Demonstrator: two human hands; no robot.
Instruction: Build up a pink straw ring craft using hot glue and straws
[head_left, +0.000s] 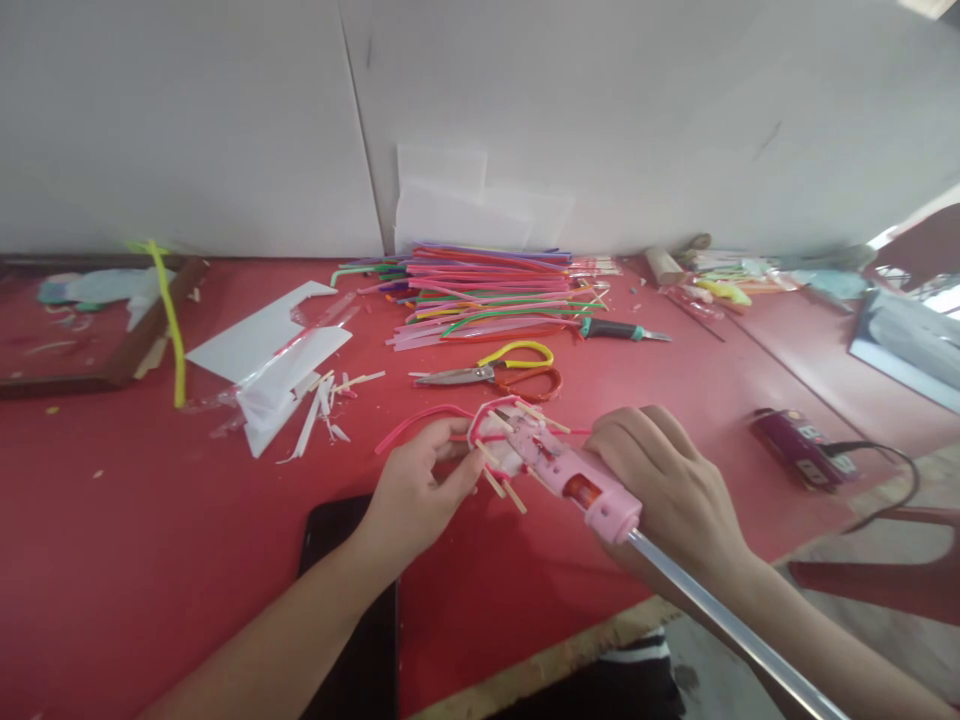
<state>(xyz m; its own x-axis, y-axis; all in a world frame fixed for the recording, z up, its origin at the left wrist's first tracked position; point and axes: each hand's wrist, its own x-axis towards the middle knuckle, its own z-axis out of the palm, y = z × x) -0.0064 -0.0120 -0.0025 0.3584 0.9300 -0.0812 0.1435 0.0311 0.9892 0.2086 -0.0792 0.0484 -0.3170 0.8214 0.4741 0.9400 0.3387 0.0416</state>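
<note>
Round white craft piece (510,458), edged in pink, as seen from the head camera: it is held at the near middle of the red table (112,540), with pale sticks (514,497) projecting from its rim. The left hand (424,480) pinches its left edge between thumb and fingers, the grip nearly closed. The right hand (667,480) is wrapped around the pink glue gun (577,480), its fingers curled; the handle and trigger are hidden behind the gun's body. Key relation: the gun's long axis runs obliquely from near right to far left, its front end over the piece and a clear glue stick (720,610) trailing from its rear. The piece thus lies to the left of the right hand and slightly farther off, with the left hand nearer to it. Whether the nozzle touches the piece cannot be made out, since that end is blurred. Just beyond lie the scissors (487,374), blades to the left; farther still, a heap of coloured fuzzy stems (487,295), with a craft knife (611,329) at its near right.
</note>
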